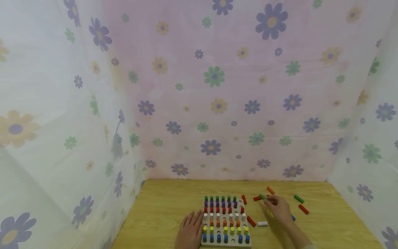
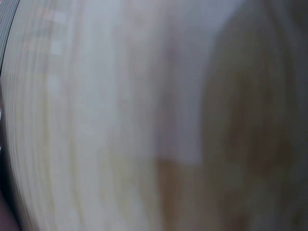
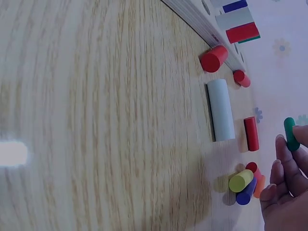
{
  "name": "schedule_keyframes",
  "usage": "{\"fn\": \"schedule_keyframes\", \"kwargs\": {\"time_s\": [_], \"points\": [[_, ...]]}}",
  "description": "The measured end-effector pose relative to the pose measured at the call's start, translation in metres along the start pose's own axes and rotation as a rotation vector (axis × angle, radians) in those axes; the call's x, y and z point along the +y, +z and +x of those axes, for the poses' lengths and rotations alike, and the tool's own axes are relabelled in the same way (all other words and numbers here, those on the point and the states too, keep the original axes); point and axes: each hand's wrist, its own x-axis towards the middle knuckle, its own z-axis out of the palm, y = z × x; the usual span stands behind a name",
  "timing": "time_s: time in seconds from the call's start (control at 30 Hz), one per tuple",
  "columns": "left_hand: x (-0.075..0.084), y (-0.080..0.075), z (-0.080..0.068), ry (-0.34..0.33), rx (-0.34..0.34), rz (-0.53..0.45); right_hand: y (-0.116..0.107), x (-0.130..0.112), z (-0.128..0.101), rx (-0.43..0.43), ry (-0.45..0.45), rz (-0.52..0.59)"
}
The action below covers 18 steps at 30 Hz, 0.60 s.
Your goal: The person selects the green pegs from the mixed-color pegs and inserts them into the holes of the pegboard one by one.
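Note:
A pegboard (image 1: 226, 245) stands on the table with rows of coloured pegs: green, purple, red, white, orange, yellow and blue. Some of its holes show bare, such as one in the blue row. Flat beside the board's left edge lies my left hand (image 1: 189, 231), fingers extended and fingertips right at the edge. My right hand (image 1: 280, 209) pinches a green peg (image 3: 289, 134) between thumb and fingers, above the loose pegs right of the board. Below that hand are a yellow peg (image 3: 240, 181) and a blue peg (image 3: 246, 193). The left wrist view is blurred.
A white peg (image 1: 262, 224) and a red peg (image 1: 251, 221) lie near the board's right side. Farther right are a green peg (image 1: 299, 199) and another red peg (image 1: 303, 209). An orange peg (image 1: 270, 190) lies toward the back. Flowered cloth (image 1: 217, 124) surrounds the table (image 1: 164, 204).

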Motion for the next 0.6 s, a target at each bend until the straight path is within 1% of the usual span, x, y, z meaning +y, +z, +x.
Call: {"fn": "schedule_keyframes", "kwargs": {"time_s": [0.2, 0.6], "points": [[0.001, -0.003, 0.0, 0.008, -0.004, -0.006, 0.002, 0.0, -0.003, 0.002, -0.004, 0.011], [-0.004, 0.004, 0.001, 0.02, 0.007, 0.001, 0.01, -0.007, -0.007, 0.018, -0.004, 0.05]]}}
